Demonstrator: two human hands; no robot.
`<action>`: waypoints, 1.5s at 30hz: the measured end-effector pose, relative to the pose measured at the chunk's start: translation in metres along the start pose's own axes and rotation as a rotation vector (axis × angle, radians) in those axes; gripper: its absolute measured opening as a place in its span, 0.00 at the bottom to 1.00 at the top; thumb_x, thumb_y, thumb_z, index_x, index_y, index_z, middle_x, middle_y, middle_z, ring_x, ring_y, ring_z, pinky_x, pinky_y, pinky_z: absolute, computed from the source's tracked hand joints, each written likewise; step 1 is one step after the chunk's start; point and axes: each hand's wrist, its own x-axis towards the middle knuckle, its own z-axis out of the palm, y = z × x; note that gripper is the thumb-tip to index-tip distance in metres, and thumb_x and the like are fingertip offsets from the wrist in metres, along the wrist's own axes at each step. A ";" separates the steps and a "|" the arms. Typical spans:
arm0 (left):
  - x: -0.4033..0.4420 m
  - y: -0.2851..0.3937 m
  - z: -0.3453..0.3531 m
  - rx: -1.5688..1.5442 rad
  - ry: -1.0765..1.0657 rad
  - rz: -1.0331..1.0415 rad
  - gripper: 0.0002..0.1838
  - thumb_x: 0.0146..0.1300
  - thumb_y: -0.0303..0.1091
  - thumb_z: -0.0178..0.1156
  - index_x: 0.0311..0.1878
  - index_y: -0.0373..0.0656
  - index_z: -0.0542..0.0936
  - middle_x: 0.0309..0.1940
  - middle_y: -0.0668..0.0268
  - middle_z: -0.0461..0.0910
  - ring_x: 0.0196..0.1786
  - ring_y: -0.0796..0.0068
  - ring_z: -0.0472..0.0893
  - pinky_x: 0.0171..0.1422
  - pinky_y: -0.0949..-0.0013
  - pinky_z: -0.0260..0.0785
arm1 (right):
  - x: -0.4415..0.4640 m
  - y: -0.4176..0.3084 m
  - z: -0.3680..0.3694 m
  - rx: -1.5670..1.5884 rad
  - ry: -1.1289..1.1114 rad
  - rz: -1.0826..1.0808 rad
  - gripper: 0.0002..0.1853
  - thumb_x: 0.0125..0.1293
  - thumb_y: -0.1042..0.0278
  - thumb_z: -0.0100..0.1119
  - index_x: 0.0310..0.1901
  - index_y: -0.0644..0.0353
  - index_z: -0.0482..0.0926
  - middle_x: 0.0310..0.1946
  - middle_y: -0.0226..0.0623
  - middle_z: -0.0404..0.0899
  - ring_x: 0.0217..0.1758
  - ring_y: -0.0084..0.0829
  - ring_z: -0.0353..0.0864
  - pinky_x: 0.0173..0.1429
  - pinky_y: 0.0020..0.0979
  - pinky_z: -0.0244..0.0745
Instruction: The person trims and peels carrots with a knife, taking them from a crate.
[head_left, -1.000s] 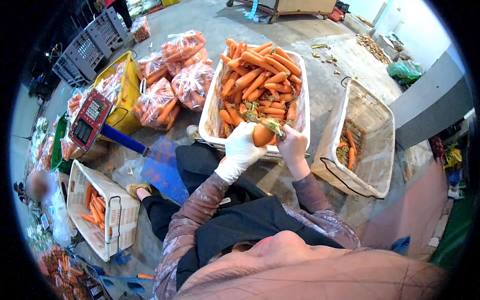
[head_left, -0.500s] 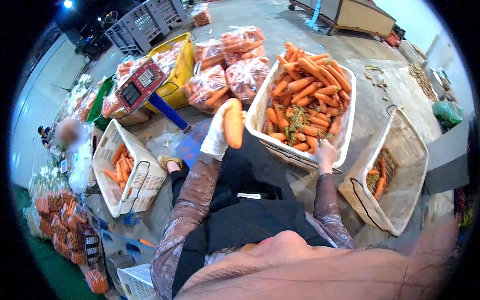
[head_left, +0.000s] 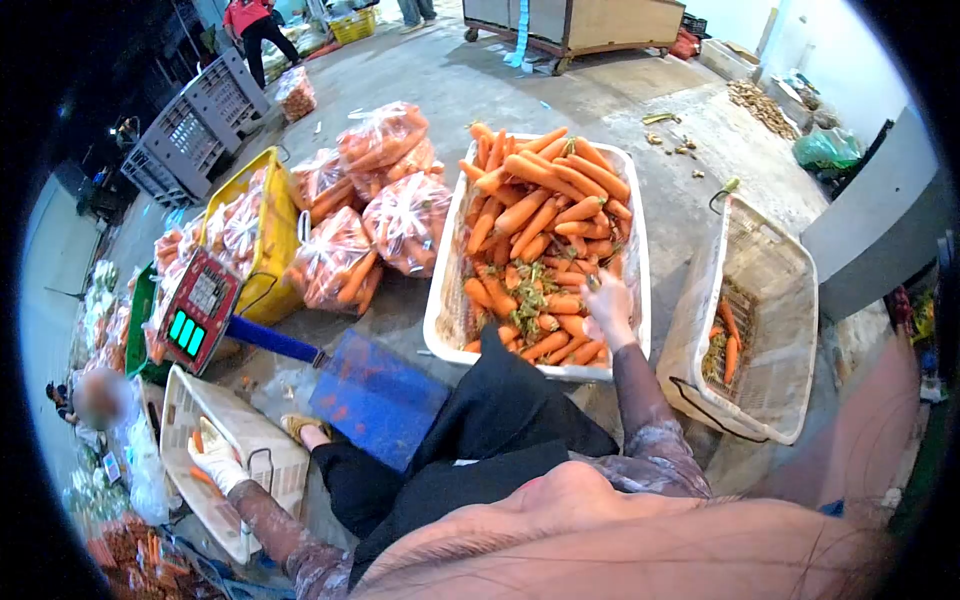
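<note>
My left hand (head_left: 218, 462), in a white glove, reaches down into the left white crate (head_left: 268, 432). A carrot (head_left: 197, 441) shows between its fingers, with other carrots beneath. My bare right hand (head_left: 612, 308) is closed over the near right part of the full white crate (head_left: 640, 250). A small dark thing shows at its fingertips, too small to name. Under and beside it lie many loose carrots (head_left: 535, 215), with green leafy tops (head_left: 532, 292) among them.
Bagged carrots (head_left: 408, 222) and a yellow crate (head_left: 262, 235) stand left. A scale display (head_left: 198, 310) glows above a blue platform (head_left: 378, 395). At right, another white crate (head_left: 790, 300) holds a few carrots. A person in red (head_left: 250, 15) stands far back.
My left hand has swung from the full crate down to the left crate with a carrot. My right hand has come away from the left hand, staying at the full crate. The scale display has lit up.
</note>
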 end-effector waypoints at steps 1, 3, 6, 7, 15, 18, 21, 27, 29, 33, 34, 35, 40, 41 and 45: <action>0.025 -0.002 -0.015 0.101 0.013 0.029 0.23 0.65 0.43 0.54 0.54 0.32 0.74 0.50 0.53 0.78 0.53 0.63 0.77 0.63 0.64 0.68 | 0.030 -0.002 0.004 0.003 0.118 -0.118 0.14 0.50 0.60 0.68 0.34 0.57 0.77 0.33 0.44 0.80 0.37 0.46 0.81 0.39 0.44 0.76; 0.046 -0.049 -0.043 0.076 -0.101 -0.142 0.22 0.64 0.42 0.54 0.54 0.33 0.74 0.49 0.53 0.78 0.54 0.63 0.76 0.63 0.65 0.68 | 0.090 -0.018 0.009 -0.071 0.190 -0.210 0.17 0.48 0.62 0.70 0.40 0.53 0.78 0.41 0.40 0.77 0.37 0.43 0.81 0.38 0.42 0.78; -0.037 -0.157 0.041 0.365 -0.069 -0.270 0.16 0.61 0.43 0.57 0.41 0.38 0.80 0.33 0.63 0.82 0.40 0.70 0.79 0.47 0.68 0.71 | 0.169 -0.039 0.027 -0.231 0.095 -0.265 0.27 0.47 0.60 0.71 0.51 0.48 0.73 0.52 0.39 0.70 0.36 0.42 0.82 0.38 0.41 0.80; -0.057 -0.187 0.044 0.449 -0.019 -0.233 0.15 0.60 0.43 0.57 0.40 0.40 0.80 0.34 0.66 0.82 0.38 0.72 0.79 0.42 0.70 0.70 | 0.189 -0.046 0.034 -0.282 0.050 -0.280 0.31 0.47 0.60 0.71 0.55 0.47 0.71 0.55 0.40 0.68 0.36 0.43 0.83 0.38 0.41 0.80; -0.100 -0.257 -0.006 0.428 0.327 -0.409 0.09 0.57 0.40 0.56 0.31 0.44 0.78 0.25 0.69 0.81 0.28 0.74 0.79 0.32 0.71 0.73 | 0.246 -0.014 0.139 -0.393 0.166 -0.342 0.28 0.50 0.65 0.64 0.56 0.44 0.71 0.52 0.41 0.71 0.26 0.37 0.82 0.27 0.38 0.78; -0.101 -0.269 0.016 0.425 0.308 -0.488 0.09 0.57 0.40 0.58 0.32 0.44 0.79 0.25 0.68 0.80 0.28 0.71 0.78 0.33 0.69 0.73 | 0.224 -0.023 0.121 -0.376 0.122 -0.327 0.28 0.48 0.64 0.65 0.55 0.44 0.70 0.53 0.35 0.68 0.26 0.36 0.82 0.27 0.37 0.78; -0.102 -0.292 0.044 0.490 0.287 -0.495 0.10 0.59 0.39 0.57 0.37 0.43 0.78 0.30 0.65 0.80 0.31 0.71 0.78 0.33 0.68 0.73 | 0.194 -0.021 0.107 -0.297 0.125 -0.394 0.26 0.48 0.63 0.66 0.52 0.45 0.70 0.53 0.34 0.68 0.27 0.38 0.81 0.27 0.37 0.78; -0.121 -0.389 0.128 0.588 -0.160 -0.697 0.13 0.62 0.39 0.57 0.44 0.40 0.78 0.32 0.64 0.80 0.33 0.71 0.77 0.40 0.71 0.70 | 0.142 -0.028 0.095 0.054 0.131 -0.548 0.17 0.52 0.63 0.66 0.44 0.52 0.75 0.39 0.33 0.77 0.32 0.41 0.81 0.34 0.41 0.77; -0.132 -0.429 0.153 0.554 -0.298 -0.771 0.12 0.64 0.38 0.56 0.45 0.40 0.78 0.32 0.63 0.80 0.33 0.71 0.77 0.39 0.70 0.70 | 0.139 -0.033 0.090 0.149 0.196 -0.421 0.15 0.52 0.64 0.65 0.42 0.54 0.76 0.38 0.34 0.78 0.33 0.43 0.81 0.36 0.42 0.77; -0.147 -0.502 0.181 0.588 -0.525 -0.936 0.14 0.64 0.38 0.56 0.45 0.38 0.77 0.30 0.64 0.80 0.31 0.74 0.77 0.38 0.73 0.69 | 0.156 -0.032 0.098 0.011 -0.089 -0.366 0.20 0.49 0.62 0.69 0.44 0.55 0.76 0.44 0.37 0.76 0.42 0.43 0.80 0.46 0.41 0.77; -0.151 -0.517 0.186 0.627 -0.568 -0.949 0.14 0.64 0.39 0.56 0.46 0.38 0.77 0.31 0.65 0.80 0.31 0.75 0.77 0.37 0.74 0.68 | 0.158 -0.029 0.104 -0.002 -0.182 -0.407 0.20 0.48 0.61 0.69 0.43 0.54 0.77 0.44 0.37 0.76 0.42 0.43 0.80 0.46 0.41 0.77; -0.155 -0.531 0.190 0.665 -0.608 -0.959 0.15 0.64 0.40 0.57 0.46 0.39 0.77 0.31 0.65 0.81 0.31 0.76 0.77 0.37 0.74 0.68 | 0.159 -0.026 0.111 -0.015 -0.278 -0.449 0.20 0.47 0.59 0.70 0.42 0.54 0.77 0.44 0.37 0.76 0.42 0.44 0.80 0.46 0.41 0.77; -0.139 -0.605 0.177 0.763 -0.564 -1.019 0.15 0.64 0.44 0.56 0.45 0.44 0.78 0.31 0.67 0.81 0.31 0.77 0.77 0.38 0.74 0.68 | 0.127 -0.031 0.105 -0.266 -0.487 -0.410 0.12 0.55 0.61 0.61 0.41 0.53 0.78 0.46 0.35 0.75 0.41 0.41 0.81 0.44 0.43 0.77; -0.135 -0.616 0.173 0.824 -0.572 -0.990 0.15 0.64 0.45 0.56 0.45 0.45 0.78 0.31 0.67 0.81 0.31 0.77 0.77 0.38 0.74 0.68 | 0.123 -0.025 0.104 -0.275 -0.501 -0.401 0.12 0.55 0.61 0.61 0.41 0.53 0.78 0.46 0.35 0.75 0.41 0.41 0.81 0.44 0.43 0.77; -0.126 -0.645 0.141 1.014 -0.550 -0.935 0.10 0.61 0.40 0.58 0.38 0.45 0.76 0.28 0.66 0.79 0.25 0.74 0.76 0.34 0.72 0.69 | 0.112 -0.009 0.103 -0.167 -0.488 -0.682 0.13 0.56 0.65 0.60 0.44 0.51 0.77 0.46 0.31 0.74 0.34 0.39 0.82 0.39 0.39 0.78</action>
